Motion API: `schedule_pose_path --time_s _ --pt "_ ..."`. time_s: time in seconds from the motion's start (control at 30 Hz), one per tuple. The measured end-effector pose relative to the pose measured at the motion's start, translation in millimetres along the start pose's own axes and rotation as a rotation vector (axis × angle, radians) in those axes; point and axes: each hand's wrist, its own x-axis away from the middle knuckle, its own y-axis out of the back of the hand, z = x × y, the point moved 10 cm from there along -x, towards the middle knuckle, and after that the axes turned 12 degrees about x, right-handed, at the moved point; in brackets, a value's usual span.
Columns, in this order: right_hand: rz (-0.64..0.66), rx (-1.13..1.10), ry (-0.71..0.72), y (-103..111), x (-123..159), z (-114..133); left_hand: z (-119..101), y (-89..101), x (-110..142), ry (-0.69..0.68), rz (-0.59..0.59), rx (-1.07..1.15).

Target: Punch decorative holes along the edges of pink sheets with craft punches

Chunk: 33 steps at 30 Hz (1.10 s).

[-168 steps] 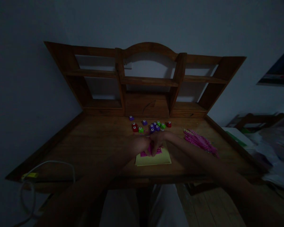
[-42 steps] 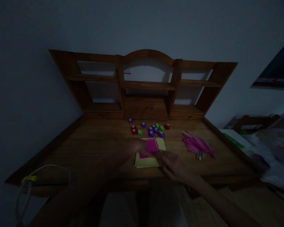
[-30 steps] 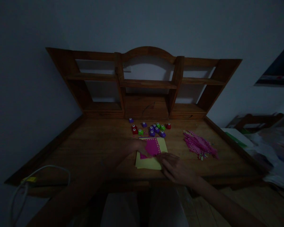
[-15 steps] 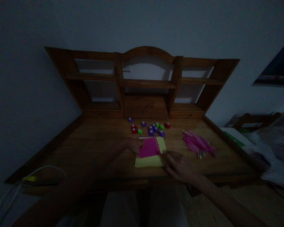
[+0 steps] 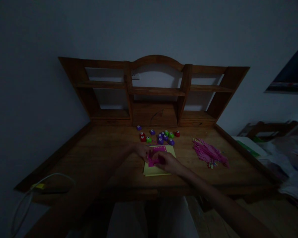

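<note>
Left hand (image 5: 142,151) and right hand (image 5: 170,162) touch the pink sheet (image 5: 159,149), grips unclear from here; best steady its edge.

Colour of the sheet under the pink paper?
Yellow; the sheet shows best in the head view.

I watch through one head camera, looking forward and down over the desk (image 5: 106,145). It sits above the lap (image 5: 127,216), close to the front edge (image 5: 134,194), with shelves (image 5: 186,79) and wall (image 5: 151,29) farther off.
</note>
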Motion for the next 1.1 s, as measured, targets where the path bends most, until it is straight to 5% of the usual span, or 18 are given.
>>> schedule_pose_path --time_s 0.23,0.53,1.1 --pt "0.094 -0.231 0.006 -18.8 -11.9 14.1 28.8 -22.1 -22.6 -0.032 0.152 0.171" --pt "0.04 -0.182 -0.078 -24.9 -10.2 -13.3 30.7 -18.5 -24.2 -0.056 0.127 0.129" --pt "0.134 -0.328 -0.031 -35.8 -14.6 -10.2 43.3 -15.9 -29.9 0.014 0.09 0.029"
